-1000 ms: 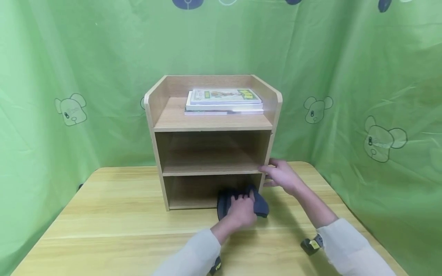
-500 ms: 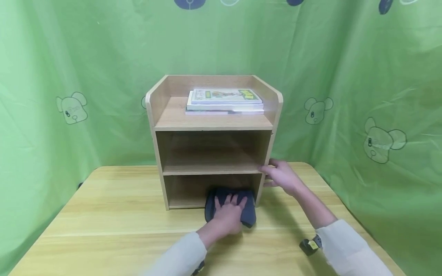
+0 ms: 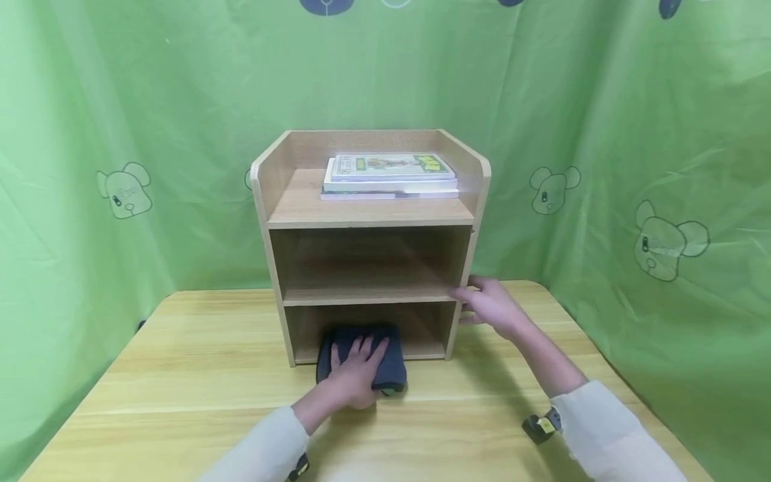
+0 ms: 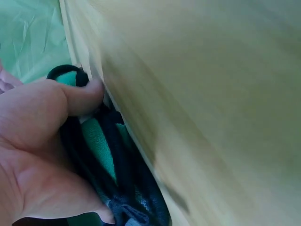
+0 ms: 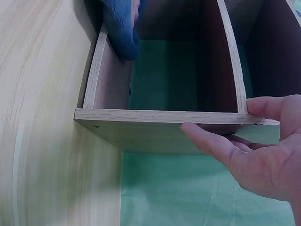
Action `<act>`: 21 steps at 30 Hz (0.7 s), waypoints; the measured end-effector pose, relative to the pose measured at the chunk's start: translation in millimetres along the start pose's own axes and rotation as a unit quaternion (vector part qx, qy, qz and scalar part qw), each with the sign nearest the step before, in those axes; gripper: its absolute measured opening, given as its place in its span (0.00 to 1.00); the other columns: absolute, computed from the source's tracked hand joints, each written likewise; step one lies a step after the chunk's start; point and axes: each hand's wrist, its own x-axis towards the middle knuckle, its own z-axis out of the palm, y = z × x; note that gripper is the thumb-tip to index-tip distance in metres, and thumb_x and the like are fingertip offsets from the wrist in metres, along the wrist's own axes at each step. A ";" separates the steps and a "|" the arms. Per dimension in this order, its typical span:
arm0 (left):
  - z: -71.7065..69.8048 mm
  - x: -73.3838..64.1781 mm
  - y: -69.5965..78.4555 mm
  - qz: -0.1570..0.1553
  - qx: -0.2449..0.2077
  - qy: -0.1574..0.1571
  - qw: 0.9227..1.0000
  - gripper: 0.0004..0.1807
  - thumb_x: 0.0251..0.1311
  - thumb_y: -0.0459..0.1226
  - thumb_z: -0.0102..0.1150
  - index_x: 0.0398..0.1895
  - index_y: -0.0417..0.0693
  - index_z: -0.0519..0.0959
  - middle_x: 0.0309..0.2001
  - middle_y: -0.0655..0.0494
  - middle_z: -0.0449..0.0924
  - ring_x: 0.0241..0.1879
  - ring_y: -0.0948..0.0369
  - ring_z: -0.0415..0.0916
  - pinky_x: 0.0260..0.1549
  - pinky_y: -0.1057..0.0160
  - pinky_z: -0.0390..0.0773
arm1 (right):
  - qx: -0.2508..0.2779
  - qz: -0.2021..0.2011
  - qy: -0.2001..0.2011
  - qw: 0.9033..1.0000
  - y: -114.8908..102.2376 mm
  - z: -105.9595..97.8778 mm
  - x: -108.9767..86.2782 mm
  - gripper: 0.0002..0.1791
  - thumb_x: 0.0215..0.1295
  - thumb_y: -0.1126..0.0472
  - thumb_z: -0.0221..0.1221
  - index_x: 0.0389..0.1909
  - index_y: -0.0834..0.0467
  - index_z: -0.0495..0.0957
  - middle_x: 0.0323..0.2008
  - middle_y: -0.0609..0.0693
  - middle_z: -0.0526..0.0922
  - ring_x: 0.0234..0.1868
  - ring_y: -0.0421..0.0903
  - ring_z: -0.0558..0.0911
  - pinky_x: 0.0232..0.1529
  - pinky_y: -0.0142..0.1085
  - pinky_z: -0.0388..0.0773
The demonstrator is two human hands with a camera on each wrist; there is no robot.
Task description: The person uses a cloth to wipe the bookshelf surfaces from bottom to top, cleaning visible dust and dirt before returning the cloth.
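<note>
A small wooden shelf unit (image 3: 371, 223) stands on the table. My left hand (image 3: 352, 381) holds a folded dark blue cloth (image 3: 391, 365) at the front edge of the bottom shelf, its fingers spread over the top. In the left wrist view, the thumb lies across the cloth's folds (image 4: 99, 143), which show green surfaces and dark edging. My right hand (image 3: 494, 311) grips the unit's right side panel (image 5: 174, 116) near the middle shelf, with digits on both sides of it. The cloth covers part of the bottom shelf's edge.
Several books (image 3: 391, 175) lie stacked on the unit's top. Light wooden table (image 3: 181, 381) surrounds its base. Green curtain (image 3: 199, 80) with printed bear heads hangs behind and at both sides.
My left hand has moved leftward with the cloth along the bottom shelf's front, from the right side panel towards the left. My right hand has stayed at the side panel.
</note>
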 end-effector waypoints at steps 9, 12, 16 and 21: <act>4.4 -1.5 -12.5 0.020 -0.018 -0.012 1.000 0.60 0.55 0.58 0.70 0.83 0.58 0.43 0.82 0.43 0.43 0.81 0.43 0.41 0.70 0.25 0.34 | -0.008 0.004 0.002 1.000 -3.3 -0.3 -3.6 0.37 0.74 0.55 0.54 0.74 0.73 0.55 0.68 0.73 0.66 0.65 0.70 0.73 0.52 0.45 0.84; -4.8 -7.9 -8.4 0.024 -0.013 -0.005 1.000 0.59 0.54 0.56 0.73 0.82 0.55 0.48 0.81 0.41 0.48 0.80 0.42 0.45 0.71 0.27 0.40 | -0.003 0.003 0.003 1.000 -3.1 0.4 -3.6 0.37 0.74 0.55 0.54 0.74 0.73 0.55 0.68 0.73 0.66 0.65 0.70 0.73 0.53 0.47 0.83; -19.7 -17.0 -5.8 0.026 -0.018 -0.010 0.999 0.61 0.47 0.56 0.78 0.81 0.52 0.53 0.79 0.38 0.50 0.78 0.40 0.48 0.72 0.30 0.47 | -0.004 0.002 0.004 1.000 -3.0 0.2 -2.8 0.37 0.74 0.56 0.54 0.74 0.73 0.56 0.68 0.73 0.66 0.65 0.69 0.74 0.55 0.49 0.82; -54.8 -26.4 -7.8 0.019 -0.075 -0.022 0.997 0.51 0.56 0.56 0.71 0.78 0.44 0.60 0.76 0.34 0.59 0.75 0.37 0.56 0.72 0.37 0.58 | -0.008 0.003 0.007 1.000 -4.0 0.0 -2.7 0.36 0.74 0.55 0.54 0.74 0.72 0.56 0.68 0.72 0.67 0.64 0.68 0.75 0.55 0.50 0.82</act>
